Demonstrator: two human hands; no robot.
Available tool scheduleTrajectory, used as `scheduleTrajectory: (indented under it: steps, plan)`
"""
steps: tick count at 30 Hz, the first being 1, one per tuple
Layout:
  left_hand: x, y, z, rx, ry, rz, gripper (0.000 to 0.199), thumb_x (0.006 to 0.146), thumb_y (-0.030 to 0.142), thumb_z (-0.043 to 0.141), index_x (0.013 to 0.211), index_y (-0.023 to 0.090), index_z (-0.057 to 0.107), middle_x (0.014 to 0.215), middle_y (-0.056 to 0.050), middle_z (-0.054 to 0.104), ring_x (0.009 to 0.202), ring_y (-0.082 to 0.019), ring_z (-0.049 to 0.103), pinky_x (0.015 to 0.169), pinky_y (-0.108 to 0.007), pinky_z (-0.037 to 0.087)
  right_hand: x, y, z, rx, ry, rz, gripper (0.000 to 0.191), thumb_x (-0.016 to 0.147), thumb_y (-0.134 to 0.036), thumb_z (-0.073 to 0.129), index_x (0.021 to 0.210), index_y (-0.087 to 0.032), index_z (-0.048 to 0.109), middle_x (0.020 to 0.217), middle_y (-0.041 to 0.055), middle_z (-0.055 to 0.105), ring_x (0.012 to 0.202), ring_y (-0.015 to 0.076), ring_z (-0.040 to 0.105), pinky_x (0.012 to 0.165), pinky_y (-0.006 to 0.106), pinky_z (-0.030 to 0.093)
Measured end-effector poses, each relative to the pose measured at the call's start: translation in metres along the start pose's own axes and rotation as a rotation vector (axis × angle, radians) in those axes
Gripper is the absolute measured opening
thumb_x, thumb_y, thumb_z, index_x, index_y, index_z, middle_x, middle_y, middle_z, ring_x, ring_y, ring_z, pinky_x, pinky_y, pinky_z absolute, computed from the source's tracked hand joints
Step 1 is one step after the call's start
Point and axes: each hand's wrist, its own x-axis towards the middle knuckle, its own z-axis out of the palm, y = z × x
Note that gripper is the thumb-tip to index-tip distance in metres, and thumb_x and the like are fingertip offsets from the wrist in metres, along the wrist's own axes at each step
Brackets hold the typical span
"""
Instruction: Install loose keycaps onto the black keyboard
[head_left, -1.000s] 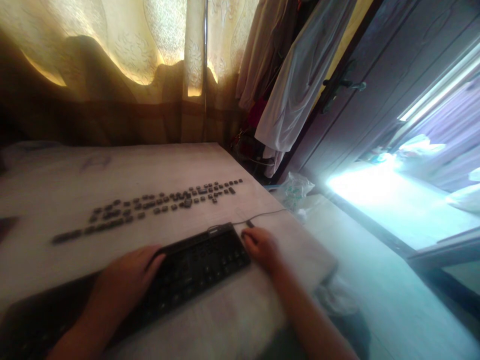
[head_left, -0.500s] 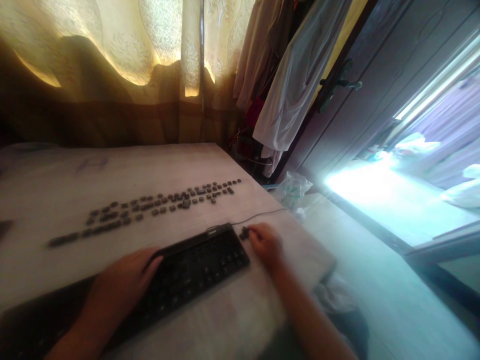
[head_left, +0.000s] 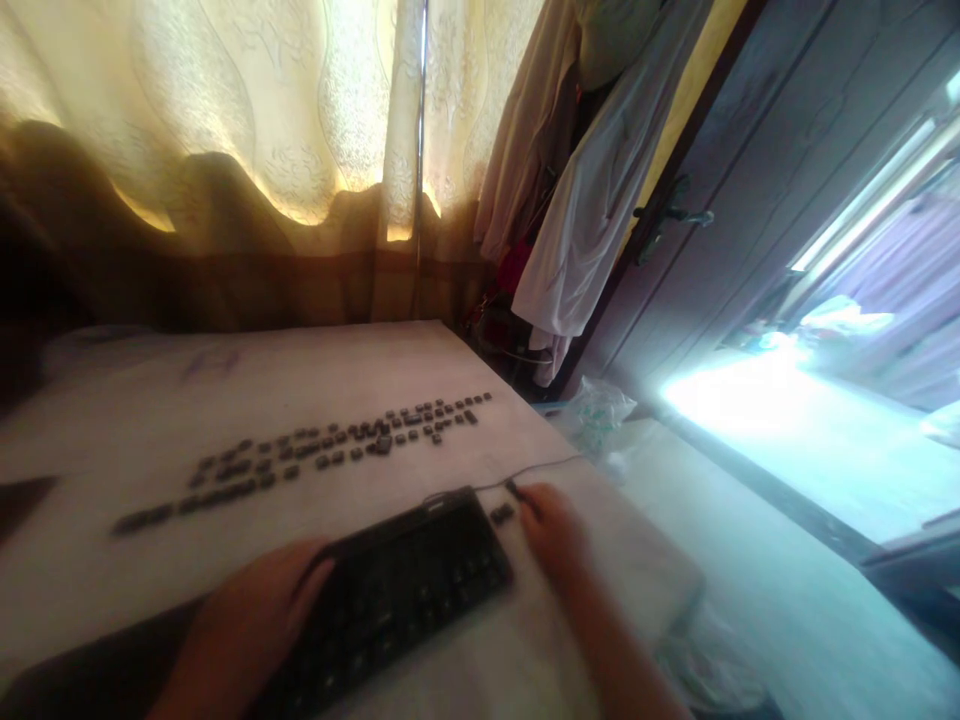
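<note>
A black computer keyboard [head_left: 420, 570] lies slantwise on the pale table. Across its left part rests my left hand [head_left: 262, 610], gripping it at the far edge; most of those fingers are hidden. Just beyond the keyboard's right end, my right hand [head_left: 555, 530] pinches a small dark keycap [head_left: 514, 488] at its fingertips, blurred. Right beside that hand, a couple of loose keycaps [head_left: 502, 513] sit on the table. Farther back, several dark keycaps [head_left: 337, 440] are spread in long uneven rows.
The keyboard's cable [head_left: 532, 468] runs off to the table's right edge. Past that edge lies a clear plastic bag [head_left: 600, 405]. Hanging clothes [head_left: 577, 220], a curtain [head_left: 262, 120] and a door with a handle [head_left: 679, 215] stand behind.
My right hand has shifted away from the loose keycaps beside the keyboard, with one at its fingertips. The left hand stays on the keyboard. The whole view has tilted up slightly.
</note>
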Motion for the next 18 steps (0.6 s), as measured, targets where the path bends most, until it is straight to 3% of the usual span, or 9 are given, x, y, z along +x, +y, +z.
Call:
scheduleTrajectory:
  steps: [4,9,18]
  plan:
    - [-0.001,-0.003,0.004,-0.029,0.008,-0.022,0.038,0.089,0.042,0.041,0.098,0.028,0.075,0.102,-0.003,0.079,0.093,-0.024,0.075,0.082,-0.036,0.06,0.007,0.003,-0.004,-0.105,0.049,0.0,0.027,0.083,-0.015,0.05,0.095,-0.023,0.073,0.094,0.0085,0.071,0.085,0.0231,0.066,0.075,0.034,0.053]
    - [-0.001,-0.002,0.002,-0.046,0.023,-0.006,0.037,0.09,0.039,0.041,0.099,0.028,0.075,0.1,-0.003,0.079,0.091,-0.025,0.075,0.082,-0.038,0.06,0.034,-0.008,-0.006,-0.087,0.066,-0.127,0.027,0.085,-0.016,0.049,0.095,-0.023,0.074,0.091,0.0081,0.072,0.085,0.022,0.066,0.079,0.034,0.052]
    - [-0.001,-0.005,0.003,-0.042,-0.025,-0.045,0.038,0.089,0.041,0.04,0.1,0.029,0.075,0.103,-0.002,0.079,0.094,-0.026,0.075,0.084,-0.038,0.06,0.103,-0.061,0.04,-0.068,-0.225,-0.194,0.029,0.082,-0.012,0.058,0.103,-0.023,0.075,0.093,0.0064,0.075,0.085,0.0199,0.068,0.081,0.031,0.052]
